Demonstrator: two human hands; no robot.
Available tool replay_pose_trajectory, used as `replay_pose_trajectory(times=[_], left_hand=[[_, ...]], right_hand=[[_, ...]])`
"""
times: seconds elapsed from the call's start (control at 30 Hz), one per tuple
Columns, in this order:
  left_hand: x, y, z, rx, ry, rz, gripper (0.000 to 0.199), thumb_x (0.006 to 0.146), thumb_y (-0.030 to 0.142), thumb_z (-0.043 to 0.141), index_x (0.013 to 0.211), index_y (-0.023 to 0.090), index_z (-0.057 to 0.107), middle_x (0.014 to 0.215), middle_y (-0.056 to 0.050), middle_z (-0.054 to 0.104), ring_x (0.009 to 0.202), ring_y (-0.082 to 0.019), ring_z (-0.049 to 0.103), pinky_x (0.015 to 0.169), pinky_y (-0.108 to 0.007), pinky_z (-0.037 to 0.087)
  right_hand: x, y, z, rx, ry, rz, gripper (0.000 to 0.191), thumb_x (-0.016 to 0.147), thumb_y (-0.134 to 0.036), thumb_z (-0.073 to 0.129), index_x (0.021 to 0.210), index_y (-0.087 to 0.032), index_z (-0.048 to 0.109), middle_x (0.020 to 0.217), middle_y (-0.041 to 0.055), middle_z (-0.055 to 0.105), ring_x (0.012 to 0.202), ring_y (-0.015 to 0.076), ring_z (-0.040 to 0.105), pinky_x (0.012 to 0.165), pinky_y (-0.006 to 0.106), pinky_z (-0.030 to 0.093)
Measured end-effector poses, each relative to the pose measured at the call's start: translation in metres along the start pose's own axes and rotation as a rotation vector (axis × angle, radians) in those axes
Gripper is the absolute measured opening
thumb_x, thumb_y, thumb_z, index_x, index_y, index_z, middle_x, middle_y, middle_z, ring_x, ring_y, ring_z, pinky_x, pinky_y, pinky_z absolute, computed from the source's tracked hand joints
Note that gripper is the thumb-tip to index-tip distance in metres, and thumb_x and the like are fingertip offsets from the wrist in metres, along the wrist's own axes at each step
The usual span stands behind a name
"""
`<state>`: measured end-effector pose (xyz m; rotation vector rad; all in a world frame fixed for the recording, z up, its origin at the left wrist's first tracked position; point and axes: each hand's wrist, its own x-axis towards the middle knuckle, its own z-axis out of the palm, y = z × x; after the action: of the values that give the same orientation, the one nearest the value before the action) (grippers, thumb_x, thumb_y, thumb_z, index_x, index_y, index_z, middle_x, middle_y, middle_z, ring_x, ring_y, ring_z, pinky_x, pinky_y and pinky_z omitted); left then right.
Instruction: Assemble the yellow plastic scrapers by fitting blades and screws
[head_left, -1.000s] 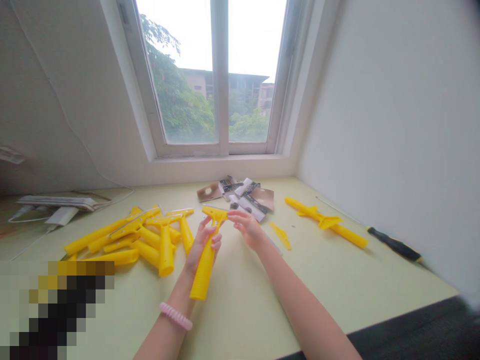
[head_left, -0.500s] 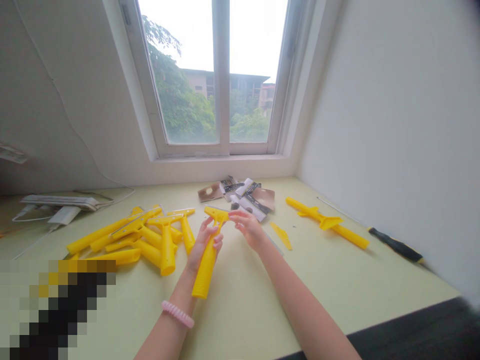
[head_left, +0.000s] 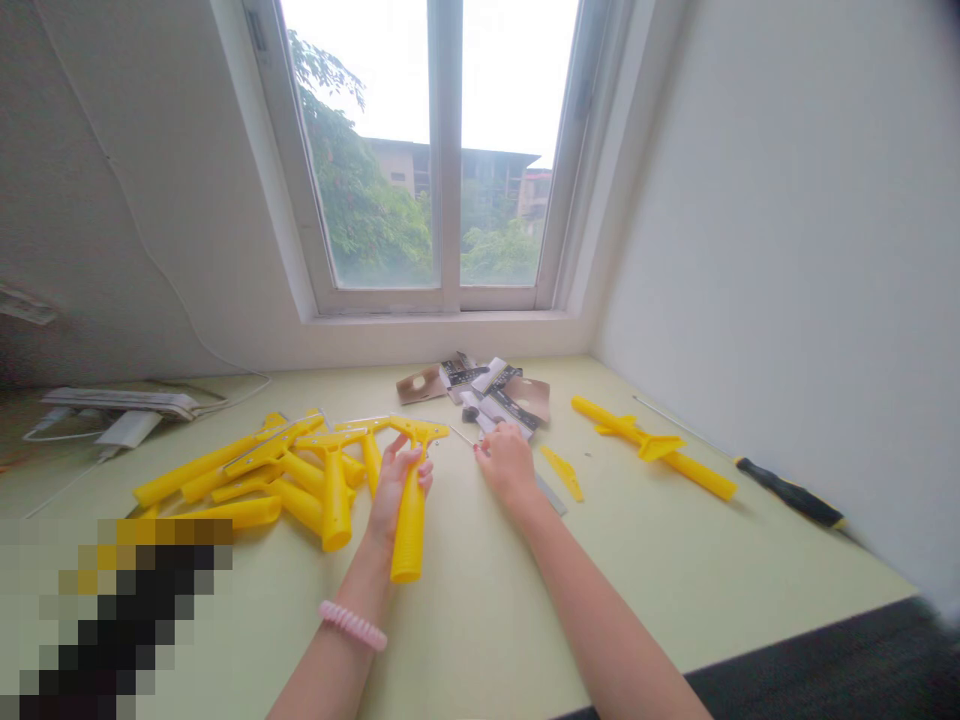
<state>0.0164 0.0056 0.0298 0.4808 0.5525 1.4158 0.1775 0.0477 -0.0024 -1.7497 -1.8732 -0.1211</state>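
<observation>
Left hand (head_left: 391, 490) is gripping a yellow plastic scraper (head_left: 409, 520) mid-table, right hand (head_left: 508, 465) is curling beside a thin metal strip (head_left: 550, 495), can't tell if it's holding anything; most scrapers (head_left: 336, 510) are sitting heaped left, one scraper (head_left: 652, 445) lying apart right.

bright daylight thru window (head_left: 446, 150), sky blown out white, room lit soft from front, faint shadows on desk (head_left: 480, 640), wide-angle bend at edges, smeary blur right edge, pixelated patch (head_left: 112, 620) bottom left
</observation>
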Motion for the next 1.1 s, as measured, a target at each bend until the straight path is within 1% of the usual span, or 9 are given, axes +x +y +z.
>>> replay_pose_trajectory(times=[0.1,0.17,0.23,0.33,0.4,0.5,0.67,0.87,1.1], left_hand=[[0.001,0.0,-0.002,0.007,0.001,-0.001,0.034,0.068,0.004,0.057,0.094,0.024,0.048,0.076,0.0,0.054,0.046,-0.003,0.044,0.04,-0.013,0.036],[0.0,-0.001,-0.002,0.025,0.006,0.003,0.033,0.068,0.003,0.056,0.093,0.024,0.049,0.077,0.0,0.055,0.046,-0.003,0.045,0.04,-0.014,0.036],[-0.001,-0.001,0.0,0.051,0.014,0.016,0.032,0.068,0.004,0.057,0.093,0.024,0.05,0.077,0.0,0.056,0.046,-0.004,0.045,0.04,-0.016,0.036],[-0.004,-0.002,0.002,0.112,0.013,0.045,0.033,0.067,0.005,0.058,0.094,0.023,0.051,0.072,0.001,0.055,0.045,-0.005,0.046,0.04,-0.017,0.036],[-0.005,-0.002,0.003,0.154,0.006,0.057,0.034,0.066,0.007,0.059,0.095,0.023,0.05,0.069,0.001,0.054,0.046,-0.006,0.047,0.041,-0.017,0.036],[-0.005,-0.003,0.002,0.206,-0.001,0.069,0.036,0.067,0.008,0.06,0.098,0.023,0.049,0.069,0.001,0.055,0.046,-0.007,0.049,0.043,-0.018,0.038],[-0.002,-0.005,-0.001,0.211,-0.002,0.047,0.039,0.065,0.008,0.061,0.1,0.023,0.05,0.071,0.0,0.056,0.045,-0.006,0.048,0.041,-0.017,0.036],[-0.003,-0.004,0.001,0.198,-0.03,0.013,0.039,0.065,0.012,0.061,0.099,0.023,0.046,0.074,0.001,0.054,0.047,-0.003,0.046,0.043,-0.014,0.035],[-0.001,-0.005,-0.001,0.221,-0.04,0.014,0.04,0.065,0.013,0.059,0.101,0.024,0.045,0.072,0.002,0.051,0.046,-0.003,0.046,0.043,-0.013,0.035]], right_hand=[[0.003,0.002,-0.013,0.058,0.033,0.049,0.017,0.076,-0.027,0.051,0.069,-0.018,0.064,0.073,0.0102,0.061,0.074,0.021,0.053,0.064,0.03,0.036],[0.005,0.007,-0.028,0.193,0.092,0.105,0.022,0.079,-0.035,0.048,0.076,-0.02,0.063,0.065,0.0062,0.06,0.061,0.0174,0.052,0.056,0.028,0.035],[0.006,0.013,-0.044,0.366,0.167,0.091,0.026,0.078,-0.042,0.048,0.079,-0.021,0.062,0.056,0.0016,0.055,0.053,0.0142,0.049,0.053,0.026,0.035],[0.004,0.019,-0.063,0.582,0.268,0.034,0.027,0.074,-0.045,0.053,0.076,-0.019,0.061,0.056,-0.0002,0.054,0.051,0.0123,0.047,0.051,0.024,0.036],[0.001,0.018,-0.069,0.675,0.319,0.018,0.025,0.075,-0.043,0.053,0.076,-0.018,0.06,0.06,0.0007,0.056,0.055,0.0128,0.049,0.053,0.024,0.038],[-0.003,0.011,-0.072,0.742,0.337,-0.034,0.022,0.079,-0.038,0.048,0.079,-0.018,0.058,0.067,0.0022,0.058,0.058,0.0136,0.052,0.056,0.025,0.04],[-0.004,0.0,-0.071,0.722,0.275,-0.116,0.018,0.08,-0.034,0.047,0.079,-0.019,0.057,0.072,0.0029,0.06,0.062,0.0146,0.053,0.06,0.027,0.041],[-0.004,0.0,-0.07,0.717,0.252,-0.134,0.017,0.081,-0.033,0.046,0.079,-0.02,0.056,0.07,0.0018,0.059,0.062,0.0147,0.053,0.061,0.026,0.042],[-0.004,-0.002,-0.07,0.741,0.245,-0.148,0.015,0.081,-0.032,0.047,0.079,-0.02,0.055,0.07,0.0014,0.059,0.063,0.0143,0.054,0.06,0.025,0.041]])
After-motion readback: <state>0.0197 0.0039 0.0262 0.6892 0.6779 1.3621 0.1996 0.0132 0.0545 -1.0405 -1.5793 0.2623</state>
